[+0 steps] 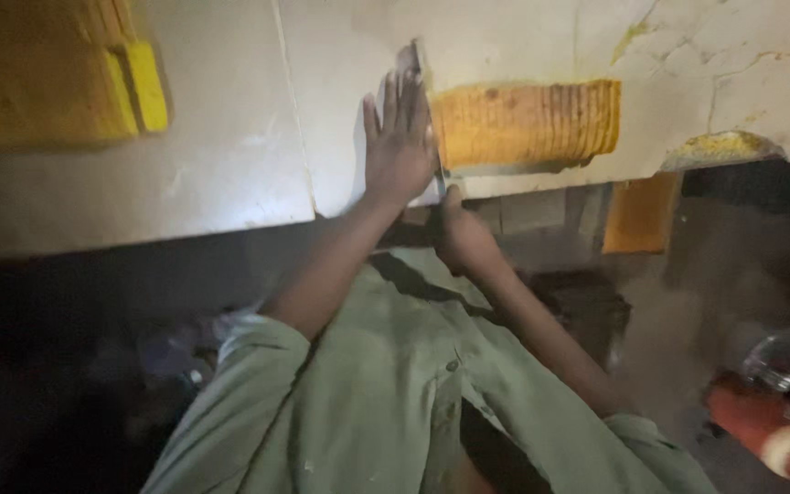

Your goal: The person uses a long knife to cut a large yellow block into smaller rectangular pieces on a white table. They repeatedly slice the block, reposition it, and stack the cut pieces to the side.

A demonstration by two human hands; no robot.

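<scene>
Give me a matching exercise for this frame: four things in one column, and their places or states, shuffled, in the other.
Things:
1. left hand
2. right hand
3. sliced yellow block
4. yellow stack

Places or states:
A. far left of the table
B. flat, fingers spread, against the blade
C. right of the blade, cut into thin slices
D. at the table edge, closed on the knife handle

Pairs: 1-B, 2-D, 3-C, 4-A

Yellow sliced loaf (525, 124) lies on its side on the pale counter, slices packed tight, around 1 o'clock. Long knife (432, 119) stands on edge against its left end.
</scene>
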